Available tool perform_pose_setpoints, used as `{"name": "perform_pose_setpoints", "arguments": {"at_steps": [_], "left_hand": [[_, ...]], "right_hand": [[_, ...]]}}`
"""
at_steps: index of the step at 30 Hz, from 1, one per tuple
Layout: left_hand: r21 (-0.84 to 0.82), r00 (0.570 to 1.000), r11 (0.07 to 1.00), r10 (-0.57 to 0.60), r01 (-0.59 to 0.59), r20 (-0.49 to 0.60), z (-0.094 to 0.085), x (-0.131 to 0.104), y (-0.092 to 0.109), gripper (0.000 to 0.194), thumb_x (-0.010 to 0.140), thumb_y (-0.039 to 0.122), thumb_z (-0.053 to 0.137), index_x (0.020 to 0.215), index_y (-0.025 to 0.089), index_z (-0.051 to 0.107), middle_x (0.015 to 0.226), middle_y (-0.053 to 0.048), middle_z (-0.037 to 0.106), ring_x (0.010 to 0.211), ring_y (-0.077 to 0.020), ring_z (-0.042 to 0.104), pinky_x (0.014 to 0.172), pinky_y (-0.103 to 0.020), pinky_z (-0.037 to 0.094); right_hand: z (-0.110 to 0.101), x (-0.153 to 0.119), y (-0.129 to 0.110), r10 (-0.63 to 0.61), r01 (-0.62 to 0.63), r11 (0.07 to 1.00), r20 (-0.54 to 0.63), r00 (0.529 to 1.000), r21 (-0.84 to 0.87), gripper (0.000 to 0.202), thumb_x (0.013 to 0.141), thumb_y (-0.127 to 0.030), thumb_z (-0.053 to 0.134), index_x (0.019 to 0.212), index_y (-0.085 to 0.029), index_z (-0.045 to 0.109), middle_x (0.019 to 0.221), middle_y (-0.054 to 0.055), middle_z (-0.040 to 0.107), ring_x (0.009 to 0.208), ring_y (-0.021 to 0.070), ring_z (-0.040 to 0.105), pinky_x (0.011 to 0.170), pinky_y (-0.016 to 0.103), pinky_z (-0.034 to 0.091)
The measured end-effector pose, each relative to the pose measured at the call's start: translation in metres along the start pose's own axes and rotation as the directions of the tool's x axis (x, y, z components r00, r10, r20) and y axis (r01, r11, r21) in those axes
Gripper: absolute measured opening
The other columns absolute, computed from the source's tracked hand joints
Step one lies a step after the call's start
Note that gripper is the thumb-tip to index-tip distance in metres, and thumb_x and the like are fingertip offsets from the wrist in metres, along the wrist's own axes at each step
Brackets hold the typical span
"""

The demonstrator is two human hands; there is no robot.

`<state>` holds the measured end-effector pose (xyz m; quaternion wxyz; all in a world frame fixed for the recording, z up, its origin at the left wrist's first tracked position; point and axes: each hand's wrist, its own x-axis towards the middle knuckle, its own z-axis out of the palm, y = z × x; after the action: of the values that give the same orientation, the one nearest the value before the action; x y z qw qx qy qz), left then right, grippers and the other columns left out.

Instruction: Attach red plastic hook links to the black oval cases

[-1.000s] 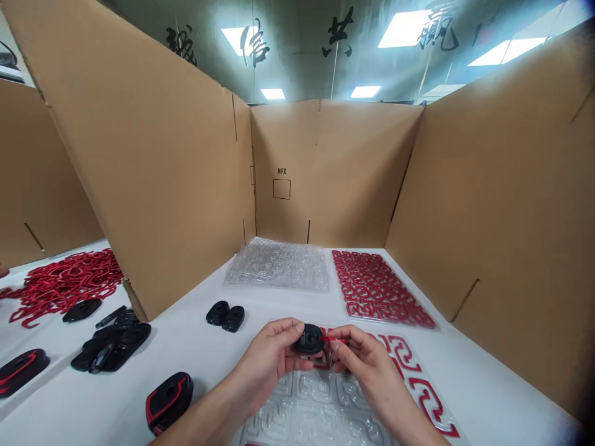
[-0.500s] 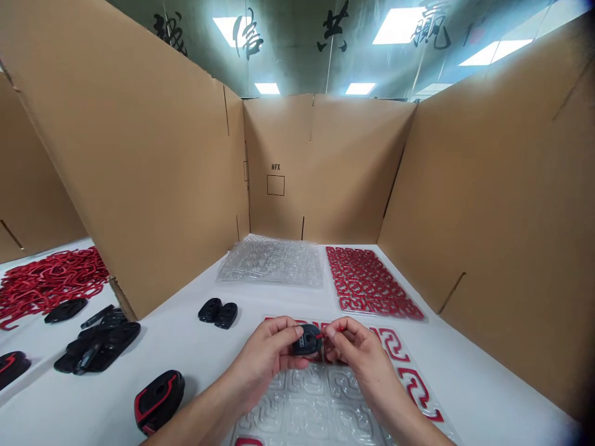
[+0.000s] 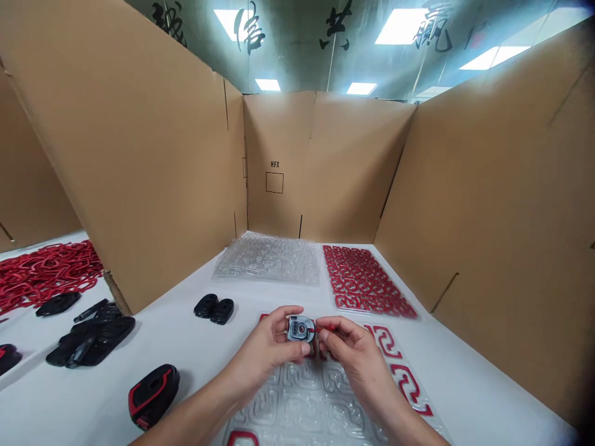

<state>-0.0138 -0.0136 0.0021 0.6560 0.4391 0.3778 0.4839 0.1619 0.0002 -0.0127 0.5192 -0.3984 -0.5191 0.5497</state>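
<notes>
Left hand (image 3: 269,347) grips a small dark part (image 3: 300,329) between thumb and fingers, while the right hand (image 3: 351,347) pinches a thin red piece (image 3: 318,330) at that part's right edge. Both are above the far portion of a clear moulded tray (image 3: 302,412), which has red pieces (image 3: 411,389) along its right side. On the white surface (image 3: 186,362), a black-and-red part (image 3: 155,393) lies to the near left, with two black parts (image 3: 222,311) beyond it. At the far right lies a tray filled with red shapes (image 3: 369,282), beside a clear plastic stack (image 3: 267,259).
</notes>
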Motion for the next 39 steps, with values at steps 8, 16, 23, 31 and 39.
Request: {"name": "perform_pose_setpoints", "arguments": {"at_steps": [8,16,23,31,39], "left_hand": [[0.155,0.994,0.982,0.101,-0.104,0.030,0.003,0.003,-0.006,0.038,0.060,0.029,0.082,0.088,0.018,0.058,0.081,-0.004,0.070,0.068,-0.0154,0.062,0.060,-0.025,0.045],[0.164,0.996,0.983,0.082,-0.084,0.017,0.003,0.002,-0.003,0.037,0.063,0.042,0.080,0.079,0.016,0.060,0.076,-0.003,0.066,0.061,-0.0149,0.062,0.055,-0.025,0.047],[0.079,0.999,0.997,0.011,-0.013,0.032,0.001,0.001,-0.003,0.034,0.067,0.040,0.079,0.081,0.015,0.060,0.080,-0.004,0.069,0.064,-0.0134,0.063,0.056,-0.023,0.046],[-0.046,0.984,0.993,-0.105,0.113,0.145,-0.007,0.002,-0.004,0.031,0.073,0.032,0.075,0.094,0.013,0.064,0.088,-0.007,0.071,0.062,-0.0100,0.064,0.054,-0.018,0.045],[-0.083,0.989,0.991,-0.098,0.108,0.115,-0.003,0.004,-0.007,0.033,0.068,0.031,0.078,0.092,0.014,0.062,0.083,-0.006,0.070,0.053,-0.0084,0.061,0.043,-0.016,0.039]], "right_hand": [[-0.001,0.000,0.000,-0.028,0.027,0.996,-0.012,1.000,-0.083,0.036,0.068,-0.047,0.079,0.086,-0.016,0.074,0.068,0.002,0.069,0.060,0.0143,0.058,0.059,0.026,0.047],[-0.001,0.001,0.002,-0.060,0.057,0.984,-0.008,0.998,-0.168,0.042,0.070,-0.054,0.074,0.089,-0.017,0.076,0.071,0.004,0.070,0.060,0.0164,0.060,0.060,0.030,0.051],[0.002,-0.004,0.001,-0.086,0.087,0.972,0.016,0.996,-0.219,0.033,0.075,-0.048,0.071,0.087,-0.017,0.072,0.078,0.004,0.070,0.065,0.0163,0.059,0.061,0.027,0.049],[0.002,-0.006,0.000,-0.098,0.132,0.925,0.111,0.989,-0.357,0.028,0.087,-0.045,0.056,0.083,-0.019,0.064,0.074,0.001,0.065,0.066,0.0169,0.059,0.062,0.027,0.049],[-0.004,-0.010,0.000,-0.250,0.293,0.662,0.165,0.954,-0.689,0.022,0.095,-0.032,0.043,0.094,-0.023,0.062,0.081,0.003,0.066,0.072,0.0198,0.060,0.069,0.030,0.045]]}}
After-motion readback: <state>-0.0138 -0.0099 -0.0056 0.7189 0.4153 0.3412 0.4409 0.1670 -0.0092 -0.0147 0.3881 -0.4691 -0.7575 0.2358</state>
